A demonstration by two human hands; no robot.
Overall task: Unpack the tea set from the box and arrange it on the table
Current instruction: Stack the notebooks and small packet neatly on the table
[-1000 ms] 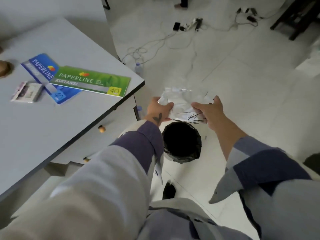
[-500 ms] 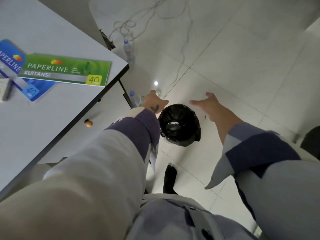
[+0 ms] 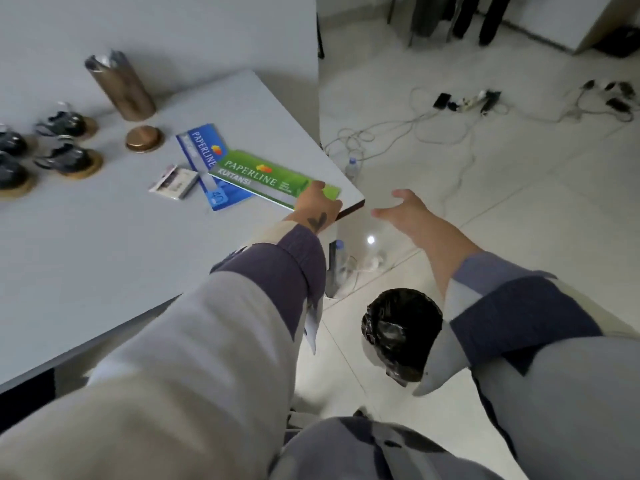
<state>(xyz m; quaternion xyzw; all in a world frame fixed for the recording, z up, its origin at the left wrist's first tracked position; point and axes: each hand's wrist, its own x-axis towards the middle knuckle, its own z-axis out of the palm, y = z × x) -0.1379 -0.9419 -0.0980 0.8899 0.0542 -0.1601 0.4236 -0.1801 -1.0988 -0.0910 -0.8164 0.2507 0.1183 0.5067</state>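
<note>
Although the whole view is smeared by motion blur, the table (image 3: 104,244) still reads clearly as a pale grey top filling the left half. At its far left sit the dark tea cups on round wooden coasters: two show whole (image 3: 67,124) (image 3: 71,161), and two more (image 3: 10,143) (image 3: 12,176) are cut by the picture's edge, so four can be counted and any beyond the edge are hidden. Whether each cup has a handle is too blurred to tell. Behind them a bronze metal canister (image 3: 121,86) stands upright, its long axis vertical and its open silvery mouth leaning away toward the wall; its single round lid (image 3: 143,139) lies flat on the table just in front of it, apart from it.

Two Paperline booklets lie near the table's corner, a blue one (image 3: 204,161) partly covered by a green one (image 3: 263,176), both with long axes running diagonally toward the corner. One small card packet (image 3: 175,180) lies just beside the blue one.

Over the green booklet's near end rests the left hand (image 3: 317,207), fingers loosely curled and gripping nothing that can be seen; its fingertips are hard to make out. Out past the table's corner the right hand (image 3: 403,211) hangs over the floor, fingers spread and empty. Below it stands one bin lined with a black bag (image 3: 401,334), partly hidden by the right sleeve. Cables and a power strip (image 3: 467,102) trail across the tiles.
</note>
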